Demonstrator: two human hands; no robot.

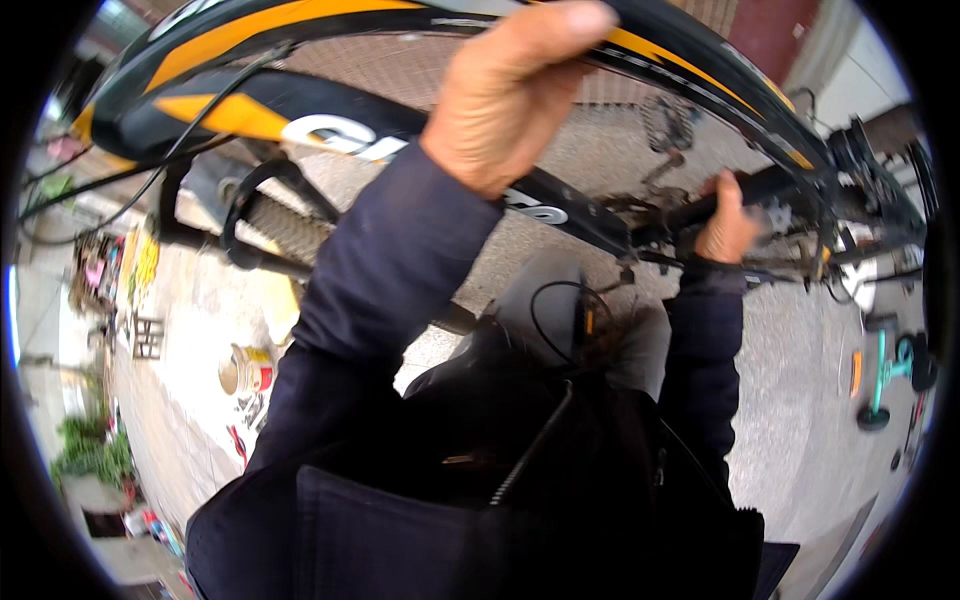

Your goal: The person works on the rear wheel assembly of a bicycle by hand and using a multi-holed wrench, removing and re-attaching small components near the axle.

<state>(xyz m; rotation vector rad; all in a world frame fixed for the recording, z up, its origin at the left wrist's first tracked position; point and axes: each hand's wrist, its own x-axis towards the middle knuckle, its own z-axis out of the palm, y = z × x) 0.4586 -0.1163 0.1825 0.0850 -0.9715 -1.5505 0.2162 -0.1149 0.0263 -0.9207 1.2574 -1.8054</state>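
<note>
Through the head camera I have a bicycle (395, 130) spread across the upper part of my view. It is mostly black, with orange panels and white lettering, and its smooth paint catches the light. The thick top tube (690, 75) bows in an arc, thanks to the fisheye, and the stout down tube (585, 220) slants beneath it. At the left I make out a black suspension fork (232, 235) with a knobby tyre (290, 225) behind it; a cage-like pedal (672, 122) shows past the frame.

The bicycle lies in front of the person's body, within reach of both hands. The left hand (515, 95) is closed around the top tube — one digit over the painted side, the other fingers hidden. The right hand (728, 228) is at the lower junction of the frame, close by the right end of the down tube, thumb raised. It blurs there, so I cannot tell whether it grips anything.

Below spreads concrete ground (790, 400). Toward its left edge I see a bucket (245, 370) and, farther out, a small stool (147, 337); near its right edge, a turquoise object with dark wheels (885, 370).
</note>
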